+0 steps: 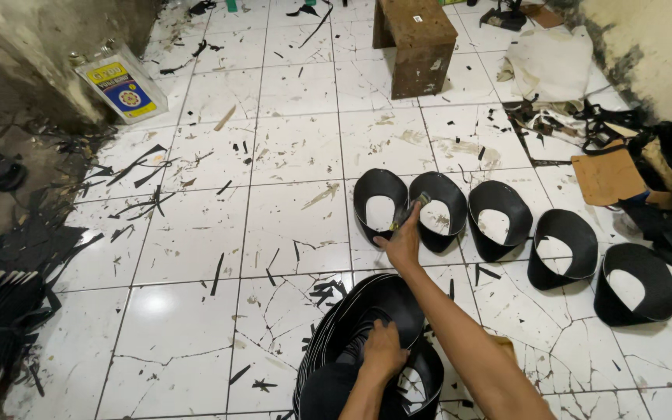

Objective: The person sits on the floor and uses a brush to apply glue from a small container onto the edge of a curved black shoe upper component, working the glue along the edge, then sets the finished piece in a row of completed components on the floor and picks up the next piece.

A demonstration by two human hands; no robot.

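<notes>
Holding a small tool (407, 211) tight, the right hand (403, 243) is kept steady over the black loops (439, 211); the stack (351, 327) is gripped by the left hand (383, 351).

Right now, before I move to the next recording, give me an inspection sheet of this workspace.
Surface: white tiled floor, cracked and stained.
Job's things: five black curved rubber loops stand in a row; a stack of black bands lies near the person.
Clutter: black scraps strewn over the tiles, thicker at the left.
Hands: right hand reaches between the two leftmost loops, holding a small tool; left hand rests on the stack, fingers curled over its edge.
Cables: nothing seen.
Surroundings: wooden stool, tin can leaning against the wall, cardboard piece, white sheet, dark material piled at the right.
</notes>
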